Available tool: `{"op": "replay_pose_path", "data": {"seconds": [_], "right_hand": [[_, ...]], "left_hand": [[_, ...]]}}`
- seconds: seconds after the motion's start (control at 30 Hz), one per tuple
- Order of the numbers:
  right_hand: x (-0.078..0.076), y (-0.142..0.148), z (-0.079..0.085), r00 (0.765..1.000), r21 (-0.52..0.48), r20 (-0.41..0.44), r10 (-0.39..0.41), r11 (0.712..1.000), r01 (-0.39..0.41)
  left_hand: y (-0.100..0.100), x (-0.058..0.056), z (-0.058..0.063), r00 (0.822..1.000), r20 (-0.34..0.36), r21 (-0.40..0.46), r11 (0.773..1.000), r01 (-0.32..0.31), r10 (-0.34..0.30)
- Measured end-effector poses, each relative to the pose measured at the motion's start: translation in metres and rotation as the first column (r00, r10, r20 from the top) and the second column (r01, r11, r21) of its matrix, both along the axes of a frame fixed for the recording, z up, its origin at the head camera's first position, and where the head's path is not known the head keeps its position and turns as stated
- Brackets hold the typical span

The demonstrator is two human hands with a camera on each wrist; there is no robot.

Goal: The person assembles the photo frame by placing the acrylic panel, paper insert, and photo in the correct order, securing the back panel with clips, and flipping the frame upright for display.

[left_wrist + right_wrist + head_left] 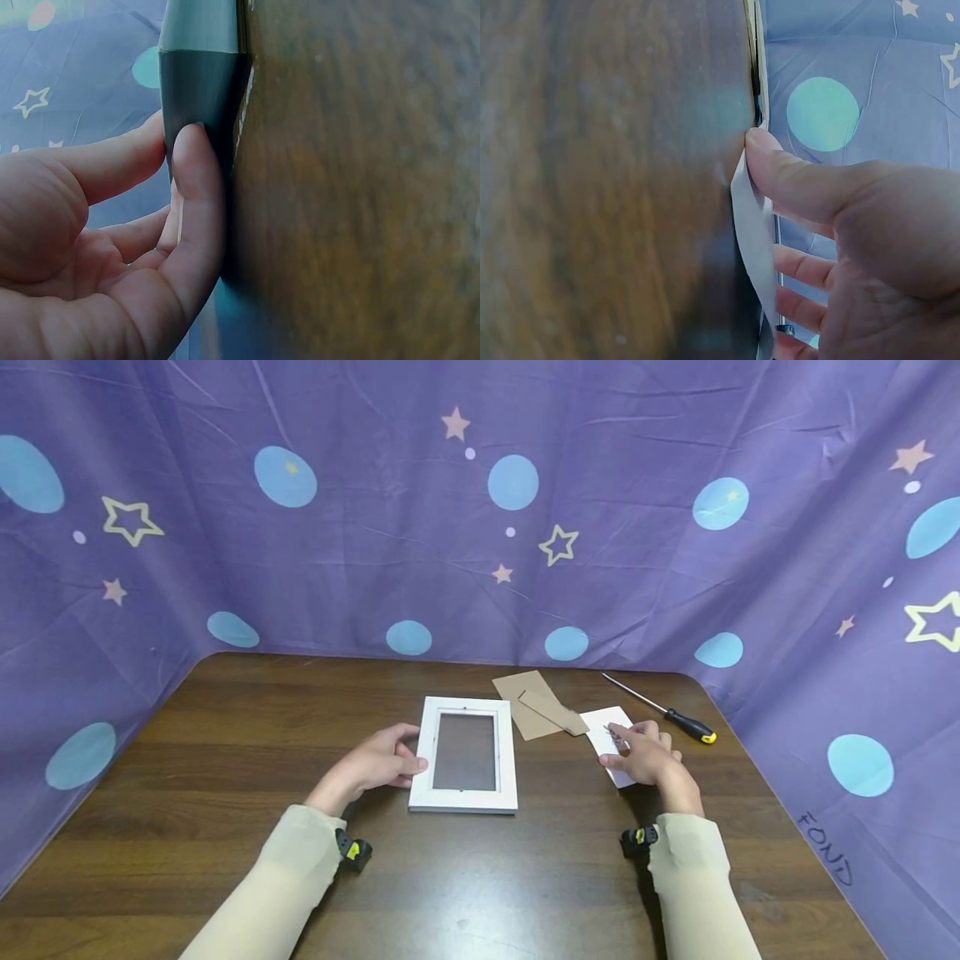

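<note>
A white picture frame (463, 803) lies face down or open-backed on the table, with small metal tabs around its inner opening. My left hand (381, 760) grips its left side; in the left wrist view the thumb and a finger (199, 195) press against the frame's edge (199, 82). Over on the right, my right hand (647, 753) holds a white sheet of paper (597, 724) between thumb and fingers. Dark marks or small bits show near its fingertips, too small to tell which. The right wrist view shows the paper (751, 225) bowed, its edge under the thumb.
Behind and between the hands lie a brown backing board (521, 685) and a narrower brown cardboard piece (543, 706) overlapping it. A screwdriver (686, 724) with a black and yellow handle lies at the right. A purple patterned curtain (420, 543) surrounds the wooden table (225, 760).
</note>
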State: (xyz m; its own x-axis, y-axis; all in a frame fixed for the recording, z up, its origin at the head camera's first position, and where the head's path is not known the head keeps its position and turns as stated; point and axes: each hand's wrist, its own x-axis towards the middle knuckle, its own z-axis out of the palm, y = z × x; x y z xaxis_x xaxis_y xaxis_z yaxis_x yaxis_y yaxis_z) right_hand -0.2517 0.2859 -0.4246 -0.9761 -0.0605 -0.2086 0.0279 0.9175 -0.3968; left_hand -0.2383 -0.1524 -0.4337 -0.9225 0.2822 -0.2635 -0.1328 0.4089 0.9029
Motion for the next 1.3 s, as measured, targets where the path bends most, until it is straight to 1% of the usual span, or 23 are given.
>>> {"op": "replay_pose_path", "data": {"seconds": [0.17,0.3,0.4,0.47,0.53,0.63,0.87,1.07,1.17,1.23,1.3], "right_hand": [[-0.0008,0.0007,-0.001,0.999,0.022,-0.052,0.007,1.0,-0.006],[-0.0036,0.0028,-0.0018,0.992,0.07,-0.122,0.014,0.998,-0.005],[-0.0058,0.0045,-0.0021,0.98,0.099,-0.195,0.033,0.995,-0.013],[-0.0066,0.0049,-0.0017,0.969,0.101,-0.243,0.039,0.995,-0.014],[-0.0077,0.0058,-0.0014,0.961,0.088,-0.278,0.019,0.996,0.005],[-0.0091,0.0071,-0.0011,0.952,0.061,-0.303,-0.035,0.997,0.056],[-0.0092,0.0071,0.0007,0.932,0.021,-0.322,-0.166,0.983,0.182],[-0.0087,0.0061,0.004,0.936,0.007,-0.271,-0.227,0.971,0.237],[-0.0088,0.0055,0.006,0.944,0.004,-0.238,-0.23,0.971,0.238],[-0.0089,0.0058,0.0064,0.953,0.002,-0.22,-0.209,0.977,0.215],[-0.0094,0.0063,0.0061,0.963,0.003,-0.212,-0.166,0.985,0.171]], "left_hand": [[0.0004,0.0008,-0.0002,1.0,0.0,-0.007,1.0,-0.003,0.003],[0.0006,0.0012,0.0007,1.0,0.003,-0.008,1.0,-0.004,0.004],[0.0008,0.0013,0.0015,1.0,0.006,-0.007,1.0,-0.005,0.005],[0.0011,0.0015,0.0021,1.0,0.009,-0.007,1.0,-0.004,0.004],[0.0009,0.0017,0.0027,1.0,0.005,-0.009,1.0,0.003,-0.003],[0.001,0.0019,0.0032,1.0,0.007,-0.013,1.0,0.0,0.0],[0.001,0.0011,0.0016,1.0,0.005,-0.02,1.0,-0.003,0.003],[0.0011,0.0011,0.0014,1.0,0.006,-0.021,1.0,-0.002,0.002],[0.0013,0.0012,0.002,1.0,0.008,-0.024,1.0,-0.002,0.002],[0.0014,0.0011,0.0023,1.0,0.009,-0.024,1.0,-0.002,0.002],[0.0014,0.0009,0.0021,1.0,0.009,-0.022,1.0,-0.002,0.002]]}}
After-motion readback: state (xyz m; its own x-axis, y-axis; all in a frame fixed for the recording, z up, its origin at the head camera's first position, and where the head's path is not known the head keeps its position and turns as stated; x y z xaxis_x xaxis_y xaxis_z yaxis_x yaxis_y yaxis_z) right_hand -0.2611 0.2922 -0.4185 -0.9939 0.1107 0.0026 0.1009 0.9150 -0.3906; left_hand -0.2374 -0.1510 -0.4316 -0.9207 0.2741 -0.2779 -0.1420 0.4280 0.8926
